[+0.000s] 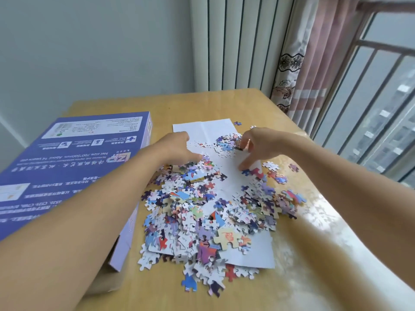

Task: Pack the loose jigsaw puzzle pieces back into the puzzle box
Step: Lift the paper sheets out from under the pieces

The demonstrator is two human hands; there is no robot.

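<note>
Head view looks down on a wooden table (303, 277) where a heap of loose jigsaw pieces (202, 212) lies spread over a creased white sheet of paper (224, 182), with a good many spilling off its near edge onto the bare wood. A few strays sit apart on the right, one purple piece (293, 167) near the table's edge and another (237, 123) just beyond the far end of the sheet. The puzzle box (74, 158), purple-blue with printed text facing up, lies at the left of the table, touching the heap along its near corner; a brown cardboard part (105, 279) shows under that corner. Both arms reach forward over the pile. The left hand (177, 149) rests palm down at the far left side of the heap, fingers stretched out flat onto the pieces. The right hand (258, 147) is at the far right side, fingers bent downward with the tips among the pieces on the sheet; it looks to be gathering or nipping some, though I can't make out from here whether anything is actually held. A ribbed radiator (235, 41) stands behind the table, with a pink curtain (314, 63) beside a barred window (381, 97).
</note>
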